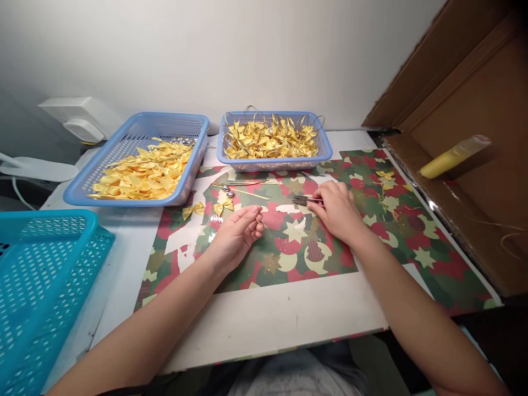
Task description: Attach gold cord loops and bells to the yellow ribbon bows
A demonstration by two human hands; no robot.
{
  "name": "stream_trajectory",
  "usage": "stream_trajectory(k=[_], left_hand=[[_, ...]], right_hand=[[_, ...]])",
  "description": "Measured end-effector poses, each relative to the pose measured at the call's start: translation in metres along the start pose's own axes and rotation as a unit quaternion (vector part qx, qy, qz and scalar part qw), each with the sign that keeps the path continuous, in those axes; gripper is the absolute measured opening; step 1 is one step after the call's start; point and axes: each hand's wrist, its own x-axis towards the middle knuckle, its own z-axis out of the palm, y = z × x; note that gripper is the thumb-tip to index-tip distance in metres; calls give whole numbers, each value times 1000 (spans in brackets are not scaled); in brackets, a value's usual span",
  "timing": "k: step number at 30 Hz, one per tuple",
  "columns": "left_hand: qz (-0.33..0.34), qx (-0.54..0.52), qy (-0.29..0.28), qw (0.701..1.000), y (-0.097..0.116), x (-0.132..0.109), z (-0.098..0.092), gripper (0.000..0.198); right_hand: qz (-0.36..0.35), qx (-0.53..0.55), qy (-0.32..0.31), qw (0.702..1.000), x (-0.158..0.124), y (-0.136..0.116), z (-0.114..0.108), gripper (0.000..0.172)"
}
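Observation:
My left hand [238,232] rests palm up on the patterned mat [371,247], fingers curled and pinching a thin loop of gold cord [261,221]. My right hand [336,208] lies on the mat to the right, fingers closed on dark scissors [304,201] that point left. Two yellow ribbon bows [223,206] lie just beyond my left hand, beside small silver bells [227,191] and gold cord strands [247,184].
A blue basket [124,181] of flat yellow bows sits at the back left. A smaller blue basket [325,148] with bows on gold loops stands behind the mat. A turquoise basket [45,275] is at the left edge. A cardboard box [474,181] holding a yellow tube stands on the right.

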Motion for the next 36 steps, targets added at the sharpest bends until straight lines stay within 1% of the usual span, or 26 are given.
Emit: stream_trajectory(k=[2,3,4,5,7,8,9,11,13,16,18,20,21,22,23,25,26,27,28,29,30,31,32,33,35,36], left_hand=[[4,-4,1,1000,1,0,0,21],[7,-5,1,1000,1,0,0,20],[10,-8,0,1000,2,0,0,19],[14,-11,-1,1000,3,0,0,18],[21,-19,1,1000,5,0,0,18],[23,-21,2,1000,6,-1,0,19],[25,-23,2,999,7,-1,-1,20],[30,-21,2,999,9,-1,-2,22],[33,-19,2,999,9,0,-3,24],[33,-15,4,999,9,2,-5,25],[32,-14,6,999,8,4,-5,25],[32,-15,7,999,7,5,-5,24],[34,-17,8,999,7,5,-5,23],[38,-19,8,999,8,5,-5,23],[42,-22,9,999,9,5,-5,23],[53,-28,12,998,13,4,-4,22],[60,-29,14,998,15,4,-4,21],[65,-30,16,997,18,3,-5,21],[71,-30,18,997,20,3,-5,20],[75,-30,20,997,21,3,-6,20],[79,-30,21,996,23,3,-6,20],[81,-30,21,996,23,4,-7,19],[82,-28,20,996,24,4,-7,19],[82,-27,19,996,24,4,-8,19],[78,-23,14,997,23,5,-9,21],[76,-20,11,997,22,5,-9,21]], right_hand=[[-11,-2,10,1000,-2,-6,3,19],[-40,4,13,999,-5,-12,4,24],[-92,14,5,996,-10,-19,5,29],[-150,25,-16,988,-15,-27,6,31],[-250,32,-67,965,-27,-44,7,31],[-274,27,-77,958,-32,-51,8,31],[-283,20,-77,956,-37,-55,8,32],[-265,3,-76,961,-43,-54,6,34],[-219,-12,-72,973,-49,-37,-1,34],[-123,-54,-43,990,-59,11,-17,33],[-60,-87,5,994,-66,45,-28,33],[-10,-104,67,992,-69,65,-35,32],[13,-101,106,989,-70,66,-37,31],[28,-89,134,987,-71,61,-36,30],[35,-66,149,986,-72,50,-33,31],[-1,10,124,992,-75,11,-22,33],[-59,54,71,994,-78,-12,-14,28],[-126,86,19,988,-81,-35,-5,26],[-194,98,-34,976,-85,-56,4,34],[-251,97,-88,959,-89,-72,11,50],[-277,97,-126,948,-93,-81,16,63],[-276,95,-159,943,-96,-84,18,69],[-267,91,-182,942,-98,-79,18,71],[-243,82,-202,945,-100,-69,15,71],[-167,45,-208,963,-101,-33,4,72],[-122,20,-195,973,-100,-12,-4,73]])
